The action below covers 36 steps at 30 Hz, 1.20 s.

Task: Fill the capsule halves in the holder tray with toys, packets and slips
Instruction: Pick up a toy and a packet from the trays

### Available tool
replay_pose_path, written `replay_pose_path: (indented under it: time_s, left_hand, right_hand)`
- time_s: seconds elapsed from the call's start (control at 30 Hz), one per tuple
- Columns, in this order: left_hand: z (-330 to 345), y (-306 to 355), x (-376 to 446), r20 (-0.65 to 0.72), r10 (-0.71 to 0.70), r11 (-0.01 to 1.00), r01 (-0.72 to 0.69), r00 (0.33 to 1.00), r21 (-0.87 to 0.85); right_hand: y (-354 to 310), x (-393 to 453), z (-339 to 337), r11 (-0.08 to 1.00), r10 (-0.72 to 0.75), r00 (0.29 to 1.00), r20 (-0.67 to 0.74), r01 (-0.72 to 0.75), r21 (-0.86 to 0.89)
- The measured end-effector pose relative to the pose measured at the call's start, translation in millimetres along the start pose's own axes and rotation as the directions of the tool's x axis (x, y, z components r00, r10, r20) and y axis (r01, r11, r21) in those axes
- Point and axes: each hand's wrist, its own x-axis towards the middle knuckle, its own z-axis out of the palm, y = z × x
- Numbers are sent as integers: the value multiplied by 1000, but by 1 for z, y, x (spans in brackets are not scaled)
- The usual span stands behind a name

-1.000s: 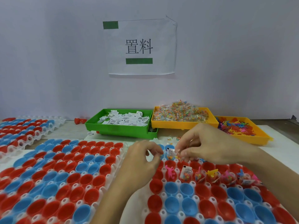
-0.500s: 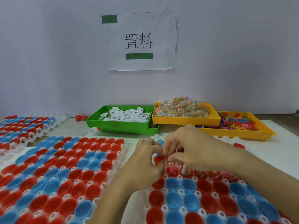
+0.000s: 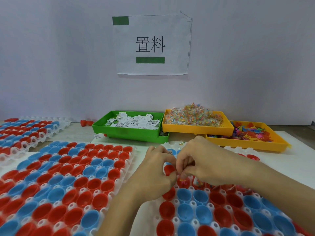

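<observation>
The right holder tray (image 3: 192,204) holds rows of red and blue capsule halves. Both hands hover over its far left corner. My right hand (image 3: 204,160) points its fingertips down and pinches a small packet just above a red half with a toy in it (image 3: 183,182); most of the packet is hidden. My left hand (image 3: 153,169) is curled beside it, thumb against a red half (image 3: 168,169), and nothing shows in its grip. The filled halves behind my right wrist are mostly hidden.
At the back stand a green tray (image 3: 126,133) of paper slips, a yellow tray (image 3: 196,129) of packets and another yellow tray (image 3: 247,144) of coloured toys. A second holder tray (image 3: 131,159) lies left, a third (image 3: 66,123) far left. Loose red halves (image 3: 86,123) lie by the wall.
My right hand has come down and left from above the tray to the red half. Both hands have closed together. The view has tilted, hiding the filled row.
</observation>
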Motion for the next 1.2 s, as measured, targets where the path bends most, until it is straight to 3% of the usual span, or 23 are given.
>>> replay_pose_path:
  time_s: [0.83,1.2]
  left_hand:
    - [-1,1,0,16,-25,999,25,1000,-33]
    - [-3,1,-1,76,-40,998,44,996,-54]
  right_hand:
    - [-5,1,5,980,-22,1000,23,26,-197]
    - [-2,-3,-1,983,-42,999,24,45,-179]
